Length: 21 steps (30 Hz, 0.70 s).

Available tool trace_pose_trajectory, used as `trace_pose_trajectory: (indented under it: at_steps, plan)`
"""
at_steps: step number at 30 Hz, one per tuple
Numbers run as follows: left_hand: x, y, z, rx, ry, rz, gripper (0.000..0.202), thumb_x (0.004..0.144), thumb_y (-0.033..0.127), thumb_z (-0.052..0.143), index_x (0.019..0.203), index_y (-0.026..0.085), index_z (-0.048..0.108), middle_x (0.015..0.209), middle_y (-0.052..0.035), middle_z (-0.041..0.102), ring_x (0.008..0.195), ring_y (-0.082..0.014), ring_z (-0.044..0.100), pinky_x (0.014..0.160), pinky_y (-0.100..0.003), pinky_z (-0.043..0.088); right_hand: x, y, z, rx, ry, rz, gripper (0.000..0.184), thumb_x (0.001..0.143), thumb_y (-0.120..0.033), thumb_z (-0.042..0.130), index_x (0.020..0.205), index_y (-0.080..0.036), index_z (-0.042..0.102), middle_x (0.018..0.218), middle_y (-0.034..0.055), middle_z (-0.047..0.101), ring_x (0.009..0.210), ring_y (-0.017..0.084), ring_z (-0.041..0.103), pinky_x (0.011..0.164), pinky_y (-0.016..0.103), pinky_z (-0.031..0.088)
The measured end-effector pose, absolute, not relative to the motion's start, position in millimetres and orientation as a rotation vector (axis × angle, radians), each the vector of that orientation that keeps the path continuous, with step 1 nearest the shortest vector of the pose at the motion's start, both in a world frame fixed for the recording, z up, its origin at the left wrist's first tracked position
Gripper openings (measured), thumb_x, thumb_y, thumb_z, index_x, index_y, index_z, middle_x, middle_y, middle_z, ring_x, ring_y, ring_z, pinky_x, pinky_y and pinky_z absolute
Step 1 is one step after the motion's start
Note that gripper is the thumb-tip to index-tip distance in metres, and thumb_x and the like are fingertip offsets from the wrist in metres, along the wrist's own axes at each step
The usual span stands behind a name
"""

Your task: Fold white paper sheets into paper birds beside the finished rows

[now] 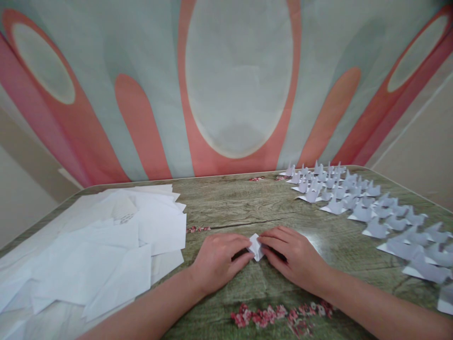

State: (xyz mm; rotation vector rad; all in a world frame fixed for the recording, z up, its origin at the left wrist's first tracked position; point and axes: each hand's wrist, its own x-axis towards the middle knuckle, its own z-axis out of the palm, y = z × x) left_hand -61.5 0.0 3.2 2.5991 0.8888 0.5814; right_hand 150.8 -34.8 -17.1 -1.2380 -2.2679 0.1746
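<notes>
A small folded piece of white paper (255,247), roughly diamond-shaped, lies at the middle of the wood-patterned table between my two hands. My left hand (221,257) grips its left side, thumb below and fingers above. On the opposite side my right hand (292,252) pinches the right edge with bent fingers. The fingertips cover both side corners of the paper, so its finer folds are hard to make out.
Loose white paper sheets (106,255) are heaped over the table's left side. Rows of several folded paper cranes (375,229) stand along the right. Pink flower prints (262,315) decorate the tabletop (233,203). A patterned backdrop (240,85) rises behind the far edge.
</notes>
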Motion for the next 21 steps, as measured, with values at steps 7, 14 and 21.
trace_pose_trajectory:
  at_steps: [7, 14, 21]
  plan:
    - [-58, 0, 4, 2.538, 1.114, 0.639, 0.025, 0.075, 0.037, 0.065, 0.095, 0.023, 0.062, 0.099, -0.0026, 0.06, 0.094, -0.0204, 0.054, 0.082, -0.034, 0.042, 147, -32, -15, -1.254, -2.271, 0.111, 0.019, 0.085, -0.022, 0.053, 0.101, -0.021, 0.062, 0.094, 0.0045, 0.065, 0.085, 0.019, 0.055, 0.077, 0.036, 0.043]
    - [-57, 2, 2, 2.456, 1.222, 0.631, 0.024, 0.068, 0.037, 0.07, 0.081, 0.02, 0.059, 0.092, -0.0024, 0.055, 0.09, -0.0206, 0.051, 0.08, -0.035, 0.039, 144, -28, -15, -1.267, -2.276, 0.054, 0.018, 0.084, -0.02, 0.054, 0.098, -0.021, 0.064, 0.089, 0.0053, 0.065, 0.082, 0.019, 0.055, 0.075, 0.034, 0.043]
    - [-55, 3, 4, 2.403, 1.24, 0.623, 0.017, 0.07, 0.033, 0.068, 0.078, 0.02, 0.06, 0.091, -0.0013, 0.056, 0.09, -0.0198, 0.051, 0.081, -0.035, 0.038, 141, -24, -15, -1.313, -2.27, 0.078, 0.017, 0.083, -0.017, 0.054, 0.096, -0.021, 0.064, 0.086, 0.0041, 0.063, 0.08, 0.019, 0.054, 0.073, 0.034, 0.041]
